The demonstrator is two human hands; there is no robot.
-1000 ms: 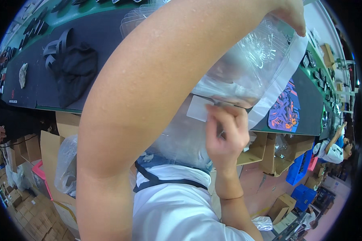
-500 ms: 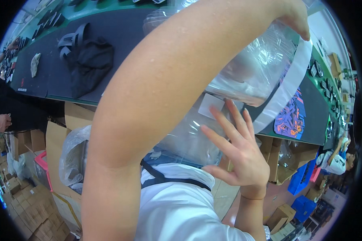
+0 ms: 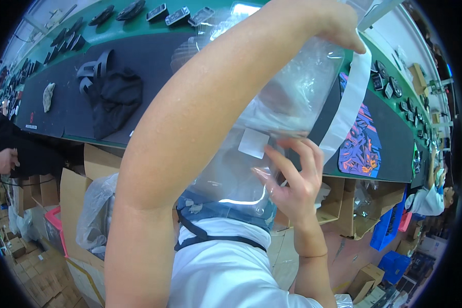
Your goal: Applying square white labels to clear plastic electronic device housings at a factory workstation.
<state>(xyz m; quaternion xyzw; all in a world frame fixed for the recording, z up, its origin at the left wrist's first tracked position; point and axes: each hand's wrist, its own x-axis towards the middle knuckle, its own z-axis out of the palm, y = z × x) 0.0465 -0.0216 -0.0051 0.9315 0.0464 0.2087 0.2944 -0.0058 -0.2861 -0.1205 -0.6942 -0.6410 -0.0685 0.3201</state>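
Observation:
My left arm crosses the view, and my left hand [image 3: 339,25] is at the top right, fingers closed on a long white paper strip [image 3: 348,102] that hangs down in a curve. A clear plastic bag [image 3: 231,179] lies at the table's near edge and hangs over it toward my lap. On the bag is a white square sticker [image 3: 253,143]. My right hand [image 3: 299,182] grips the bag's right side, fingers curled, with a fingertip at the sticker's edge. Beyond it is a stack of clear plastic packaging [image 3: 297,87], partly hidden by my left arm.
A black cloth pouch [image 3: 117,100] lies on the dark mat [image 3: 159,56] at left. A colourful printed sheet [image 3: 362,149] is at right. Cardboard boxes [image 3: 377,208] and blue bins [image 3: 395,266] stand below the table. Another person's hand [image 3: 4,161] shows at far left.
My right hand has gone from spread fingers over the bag to a curled grip on its side. My left hand and the paper strip have shifted slightly left.

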